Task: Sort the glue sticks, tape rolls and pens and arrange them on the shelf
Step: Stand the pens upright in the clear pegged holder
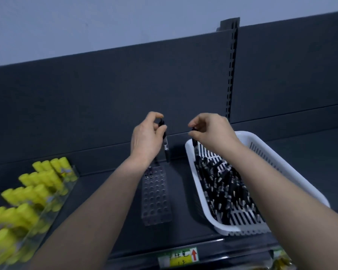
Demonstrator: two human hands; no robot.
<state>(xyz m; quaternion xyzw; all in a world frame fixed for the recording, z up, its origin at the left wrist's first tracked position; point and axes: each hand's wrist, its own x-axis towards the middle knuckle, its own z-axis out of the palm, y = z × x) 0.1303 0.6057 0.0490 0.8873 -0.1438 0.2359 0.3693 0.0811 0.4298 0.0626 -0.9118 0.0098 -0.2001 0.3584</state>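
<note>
Head view: my left hand (pixel 147 138) pinches a black pen (pixel 165 146) above the clear holed rack (pixel 156 197). My right hand (pixel 213 132) pinches a second pen (pixel 194 140) over the white basket (pixel 244 134). I'd lower each upright into a hole.

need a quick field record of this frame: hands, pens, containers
left hand: pinches left pen upright above the far end of the rack
right hand: pinches right pen over the far end of the basket
rack: clear, holed, on shelf between glue sticks and basket
basket: white, loose pens piled inside
glue sticks: yellow, in clear tray at left
</note>
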